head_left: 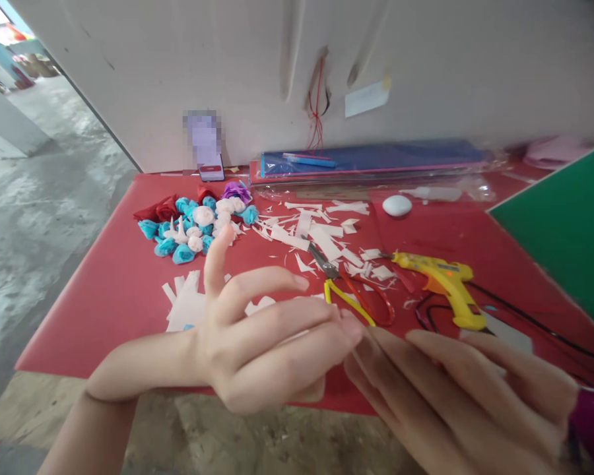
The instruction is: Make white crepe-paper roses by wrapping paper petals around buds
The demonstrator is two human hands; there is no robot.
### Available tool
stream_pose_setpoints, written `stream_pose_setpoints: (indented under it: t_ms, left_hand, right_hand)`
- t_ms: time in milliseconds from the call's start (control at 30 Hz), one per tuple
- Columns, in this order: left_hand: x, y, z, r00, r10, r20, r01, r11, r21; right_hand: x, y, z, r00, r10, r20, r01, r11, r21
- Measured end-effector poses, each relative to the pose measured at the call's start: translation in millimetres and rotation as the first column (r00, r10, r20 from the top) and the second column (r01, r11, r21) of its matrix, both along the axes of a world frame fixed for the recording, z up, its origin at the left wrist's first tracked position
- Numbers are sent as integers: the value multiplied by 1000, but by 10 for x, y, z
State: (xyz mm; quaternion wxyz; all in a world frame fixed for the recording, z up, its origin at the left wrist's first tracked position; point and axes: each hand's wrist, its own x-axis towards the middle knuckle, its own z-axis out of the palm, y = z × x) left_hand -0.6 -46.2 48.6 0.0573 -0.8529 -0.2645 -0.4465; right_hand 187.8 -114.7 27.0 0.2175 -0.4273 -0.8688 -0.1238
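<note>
Two bare hands meet fingertip to fingertip at lower centre: the left hand (262,343) is loosely curled with one finger raised, the right hand (455,389) has its fingers close together; whether either pinches anything, I cannot tell. Beyond them, on a red counter (94,290), lie pliers (330,269), white paper scraps (324,241), a yellow glue gun (458,293) and, upper left, crepe-like flowers (204,216), probably light, soft and easily crushed, best held by the base.

From my feed I can't make out a single readable word, number or brand. The phone (205,142) is pixelated and blurred, and the pale slip (367,99) on the wall (426,59) shows me no lettering I can read.
</note>
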Motion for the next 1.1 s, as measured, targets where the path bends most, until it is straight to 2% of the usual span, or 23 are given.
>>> stream_pose_setpoints:
  t_ms: [33,100,167,267,433,600,800,867,967,1100]
  left_hand:
    - [8,17,0,997,-29,73,21,993,114]
    - [42,50,-20,983,-54,176,14,976,217]
    - [79,69,-51,977,-32,212,-11,980,200]
    - [102,75,-82,983,-19,185,-16,983,183]
    - [75,90,-84,996,-31,86,14,982,191]
    - [55,80,-82,999,-23,49,15,987,161]
    - [68,53,-105,999,-36,30,32,991,132]
    - [76,54,-117,996,-66,55,58,989,139]
    - [80,55,-117,995,-96,37,90,986,138]
    - [58,59,-55,991,-132,-18,132,991,7]
  right_hand:
    - [14,30,2,997,15,79,-21,997,68]
    - [43,96,24,980,75,185,-106,981,163]
    - [61,152,54,991,46,126,-71,977,199]
    - [66,186,80,998,10,70,-25,977,214]
    - [35,181,66,994,-22,110,0,979,202]
    - [7,189,62,994,19,110,-45,970,238]
    - [43,191,69,970,109,216,-160,959,235]
    - [16,189,57,985,75,156,-114,961,252]
    - [-63,183,43,1000,-25,6,24,974,224]
    - [-112,215,75,994,-65,-84,74,991,109]
